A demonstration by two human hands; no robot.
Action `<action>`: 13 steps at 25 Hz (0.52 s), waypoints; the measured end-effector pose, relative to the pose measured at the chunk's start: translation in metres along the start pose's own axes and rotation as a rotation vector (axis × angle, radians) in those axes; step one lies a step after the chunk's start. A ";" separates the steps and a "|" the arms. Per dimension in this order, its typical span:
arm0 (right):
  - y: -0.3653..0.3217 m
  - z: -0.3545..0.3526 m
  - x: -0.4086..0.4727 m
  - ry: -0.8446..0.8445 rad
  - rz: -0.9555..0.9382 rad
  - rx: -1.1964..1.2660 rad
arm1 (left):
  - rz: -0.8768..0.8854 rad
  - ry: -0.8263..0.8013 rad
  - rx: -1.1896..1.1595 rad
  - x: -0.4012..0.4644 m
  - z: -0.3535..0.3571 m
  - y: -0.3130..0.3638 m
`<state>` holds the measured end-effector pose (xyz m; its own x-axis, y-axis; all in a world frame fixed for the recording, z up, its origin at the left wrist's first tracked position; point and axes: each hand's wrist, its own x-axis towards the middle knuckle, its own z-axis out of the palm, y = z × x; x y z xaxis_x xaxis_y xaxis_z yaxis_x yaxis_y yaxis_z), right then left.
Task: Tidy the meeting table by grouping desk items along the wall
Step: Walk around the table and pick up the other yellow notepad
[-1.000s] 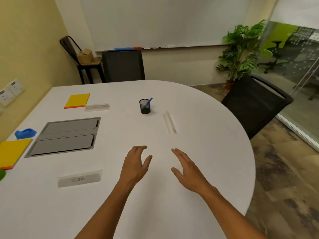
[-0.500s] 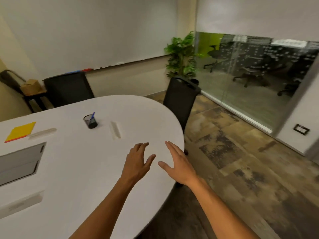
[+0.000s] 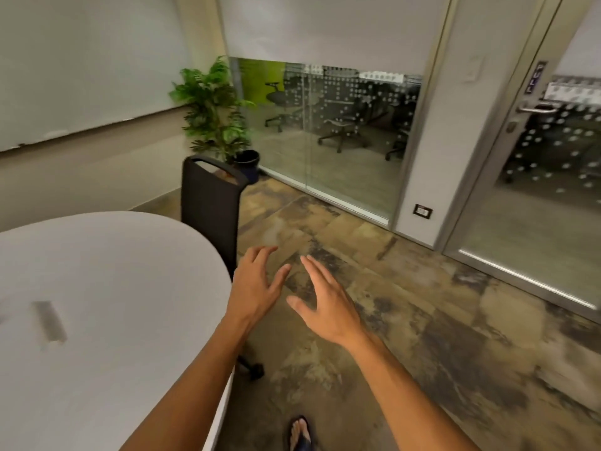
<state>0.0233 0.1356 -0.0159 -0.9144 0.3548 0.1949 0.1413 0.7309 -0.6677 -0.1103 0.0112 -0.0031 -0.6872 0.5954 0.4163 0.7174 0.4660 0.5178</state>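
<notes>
Both hands were out in front, empty. Left hand (image 3: 257, 288) hovered just past the rounded edge of the white oval surface (image 3: 107, 275), fingers (image 3: 265, 252) spread wide and relaxed, holding nothing. Right hand (image 3: 328, 307) hung beside it over the mottled brown floor tiles (image 3: 406, 320), fingers straight and loosely apart, thumb out, also holding nothing. The two hands were near each other, not touching.

Only one desk item was visible: a blurred clear rectangular name-plate holder (image 3: 50, 322) lying on the surface near the left frame edge, well apart from both hands.

Black mesh-back office chair (image 3: 211, 216) stood tucked at the surface's rounded end. Green potted plant (image 3: 214, 109) sat in the corner behind it, beside the glass partition (image 3: 325, 131). A sandalled foot (image 3: 299, 432) showed at the bottom edge.
</notes>
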 end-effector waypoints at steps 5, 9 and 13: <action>0.065 -0.019 0.102 0.025 0.040 -0.091 | 0.022 -0.018 0.027 0.107 0.065 -0.028; 0.098 -0.032 0.189 0.021 0.026 -0.111 | 0.028 -0.039 0.047 0.185 0.096 -0.051; 0.143 -0.041 0.274 0.016 0.020 -0.100 | -0.030 -0.021 0.041 0.263 0.130 -0.065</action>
<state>-0.1910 0.3612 -0.0289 -0.9050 0.3783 0.1947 0.1970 0.7782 -0.5963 -0.3232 0.2227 -0.0244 -0.7061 0.5943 0.3850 0.7010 0.5101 0.4984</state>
